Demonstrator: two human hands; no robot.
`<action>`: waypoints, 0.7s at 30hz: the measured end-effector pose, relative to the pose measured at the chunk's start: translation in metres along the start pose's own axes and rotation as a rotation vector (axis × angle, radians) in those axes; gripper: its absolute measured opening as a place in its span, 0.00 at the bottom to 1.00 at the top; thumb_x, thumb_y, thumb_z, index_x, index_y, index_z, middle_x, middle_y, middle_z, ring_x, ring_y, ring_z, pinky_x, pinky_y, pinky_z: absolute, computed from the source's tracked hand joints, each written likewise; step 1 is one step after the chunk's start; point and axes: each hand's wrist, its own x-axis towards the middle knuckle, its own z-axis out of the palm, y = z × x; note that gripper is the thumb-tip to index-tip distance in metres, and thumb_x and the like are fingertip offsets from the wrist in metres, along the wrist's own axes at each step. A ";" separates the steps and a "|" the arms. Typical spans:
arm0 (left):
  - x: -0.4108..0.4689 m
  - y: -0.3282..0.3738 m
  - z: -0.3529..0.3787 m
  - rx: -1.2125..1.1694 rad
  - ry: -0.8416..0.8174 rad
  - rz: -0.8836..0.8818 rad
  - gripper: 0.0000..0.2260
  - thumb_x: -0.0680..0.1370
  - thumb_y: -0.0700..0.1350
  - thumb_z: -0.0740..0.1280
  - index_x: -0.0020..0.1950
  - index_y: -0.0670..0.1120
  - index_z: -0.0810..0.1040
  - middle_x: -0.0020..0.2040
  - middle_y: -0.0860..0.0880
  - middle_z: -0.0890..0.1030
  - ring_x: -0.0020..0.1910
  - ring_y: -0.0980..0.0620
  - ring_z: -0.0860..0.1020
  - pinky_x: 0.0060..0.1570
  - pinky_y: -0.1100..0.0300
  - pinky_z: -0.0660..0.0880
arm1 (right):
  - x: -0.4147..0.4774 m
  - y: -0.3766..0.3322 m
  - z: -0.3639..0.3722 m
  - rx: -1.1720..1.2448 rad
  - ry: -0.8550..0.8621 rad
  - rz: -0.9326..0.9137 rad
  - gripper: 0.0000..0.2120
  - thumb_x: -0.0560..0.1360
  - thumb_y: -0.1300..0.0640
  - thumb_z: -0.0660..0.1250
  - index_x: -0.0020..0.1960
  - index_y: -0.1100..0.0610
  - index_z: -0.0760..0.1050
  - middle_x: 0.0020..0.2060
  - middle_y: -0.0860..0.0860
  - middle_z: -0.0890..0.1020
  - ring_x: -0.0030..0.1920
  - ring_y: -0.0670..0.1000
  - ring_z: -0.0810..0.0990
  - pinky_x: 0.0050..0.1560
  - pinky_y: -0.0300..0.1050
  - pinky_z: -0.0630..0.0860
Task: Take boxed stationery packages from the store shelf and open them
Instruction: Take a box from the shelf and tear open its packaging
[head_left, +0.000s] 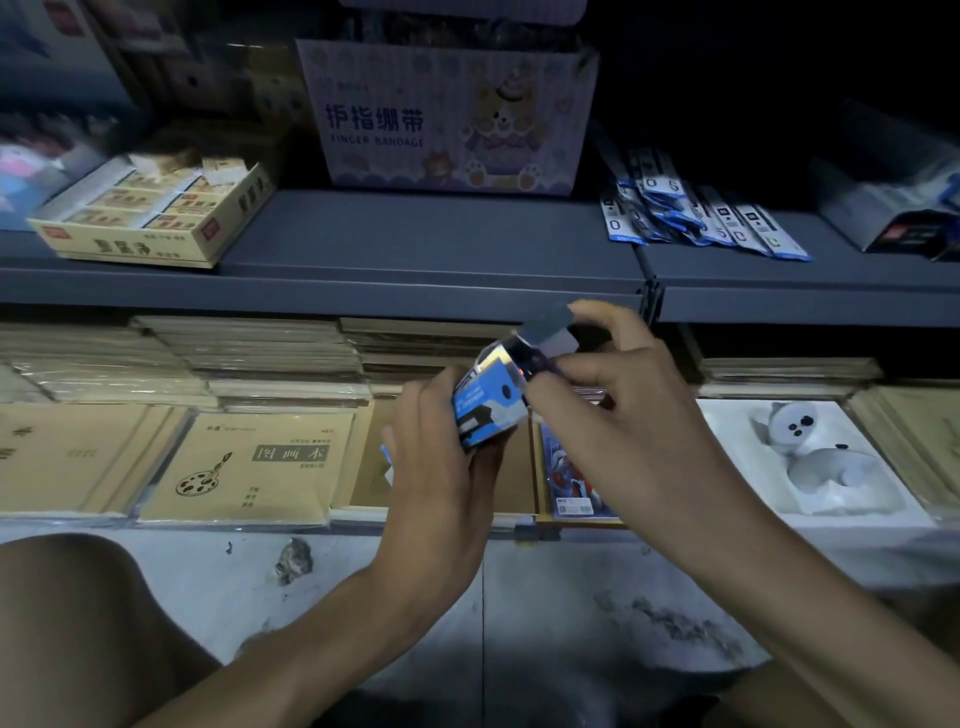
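The small blue-and-white cardboard box (488, 402) is being gripped by the left hand (441, 467) while the right hand (623, 395) is pinching its raised end flap (550, 326), in open air before the grey shelf edge (322, 293).

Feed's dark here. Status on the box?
Left hand grips blue box. Right hand pinches its end flap, lifted open. Nothing in the way.
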 end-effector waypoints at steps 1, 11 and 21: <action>0.000 0.000 0.001 0.020 0.006 0.008 0.18 0.79 0.40 0.64 0.67 0.47 0.68 0.53 0.53 0.66 0.50 0.48 0.69 0.47 0.40 0.72 | 0.000 -0.002 -0.001 0.015 -0.031 0.027 0.12 0.72 0.43 0.64 0.40 0.44 0.86 0.69 0.34 0.68 0.70 0.43 0.67 0.64 0.40 0.67; -0.002 0.000 0.004 0.092 -0.007 0.117 0.18 0.79 0.45 0.60 0.69 0.47 0.65 0.55 0.52 0.66 0.52 0.48 0.67 0.51 0.48 0.69 | 0.010 -0.005 -0.012 0.057 -0.269 0.213 0.19 0.75 0.67 0.68 0.34 0.45 0.73 0.49 0.37 0.68 0.63 0.56 0.72 0.58 0.42 0.66; 0.006 0.003 -0.002 0.035 -0.083 0.118 0.23 0.77 0.39 0.65 0.71 0.49 0.64 0.55 0.56 0.63 0.53 0.49 0.67 0.53 0.53 0.69 | 0.007 -0.012 -0.020 -0.032 -0.314 0.178 0.15 0.72 0.66 0.64 0.53 0.53 0.82 0.59 0.45 0.67 0.64 0.53 0.69 0.64 0.47 0.68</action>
